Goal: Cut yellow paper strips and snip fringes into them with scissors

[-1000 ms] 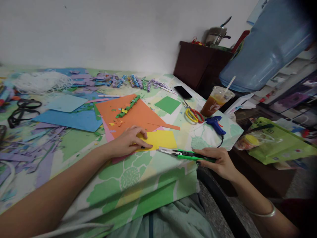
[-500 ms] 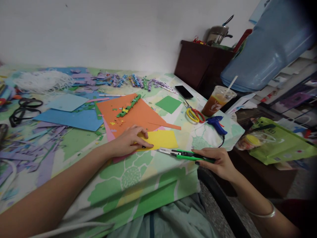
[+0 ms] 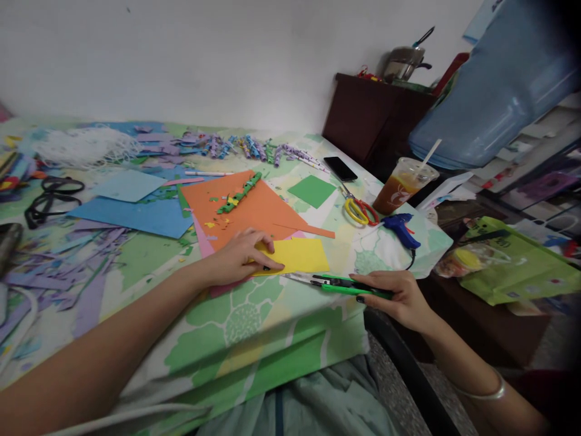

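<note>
My left hand (image 3: 238,257) lies flat with its fingers spread on the near left part of a yellow paper sheet (image 3: 299,254), pressing it onto the table. My right hand (image 3: 397,297) grips the handle of a green utility knife (image 3: 338,283) at the table's front edge. The knife's blade lies along the yellow sheet's near edge and points left. An orange sheet (image 3: 245,209) lies just behind the yellow one, with a green folded paper strip (image 3: 239,194) and small scraps on it.
Blue sheets (image 3: 136,215), purple scraps (image 3: 68,266) and black scissors (image 3: 48,197) cover the left. A green square (image 3: 312,190), phone (image 3: 340,168), yellow-red scissors (image 3: 358,211), blue glue gun (image 3: 399,227) and iced drink cup (image 3: 402,186) stand right. Rolled paper pieces (image 3: 245,147) line the back.
The view has drifted slightly. Both hands stay where they were, the left on the yellow sheet and the right on the knife.
</note>
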Available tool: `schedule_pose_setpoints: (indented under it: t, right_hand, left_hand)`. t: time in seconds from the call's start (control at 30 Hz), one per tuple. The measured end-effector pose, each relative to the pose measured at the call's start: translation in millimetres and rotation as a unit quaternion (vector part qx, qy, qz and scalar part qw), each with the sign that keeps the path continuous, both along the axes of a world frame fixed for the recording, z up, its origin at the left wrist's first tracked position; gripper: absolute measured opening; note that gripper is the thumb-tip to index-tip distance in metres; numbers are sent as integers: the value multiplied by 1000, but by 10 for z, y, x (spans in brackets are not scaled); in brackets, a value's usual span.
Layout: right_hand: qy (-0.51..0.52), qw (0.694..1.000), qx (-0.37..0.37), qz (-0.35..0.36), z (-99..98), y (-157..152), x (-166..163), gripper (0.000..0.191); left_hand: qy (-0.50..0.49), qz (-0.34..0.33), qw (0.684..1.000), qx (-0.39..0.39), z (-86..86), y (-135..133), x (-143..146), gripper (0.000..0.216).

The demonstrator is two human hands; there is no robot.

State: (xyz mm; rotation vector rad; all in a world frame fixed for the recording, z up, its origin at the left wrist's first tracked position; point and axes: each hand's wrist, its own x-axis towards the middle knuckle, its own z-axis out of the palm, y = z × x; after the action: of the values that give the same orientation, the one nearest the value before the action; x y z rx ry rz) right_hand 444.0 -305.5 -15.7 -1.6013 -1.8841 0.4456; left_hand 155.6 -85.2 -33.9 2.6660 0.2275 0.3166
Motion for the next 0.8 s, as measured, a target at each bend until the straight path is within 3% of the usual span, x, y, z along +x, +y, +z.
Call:
schedule_pose_setpoints:
  t: [0.5,0.7,0.8]
  right_hand:
    - [-9,1000,0,10,21,22,-29,34]
    - [-18,1000,-3,5,67,18,-16,31]
    - [-25,1000,-4,-4,71,0,34,30]
  left_hand:
    - [17,11,1000,-13,25,-28,0,40]
    - [-23,211,977,7,21,-56,49,46]
    - [-2,228,974,10,63,-54,61,38]
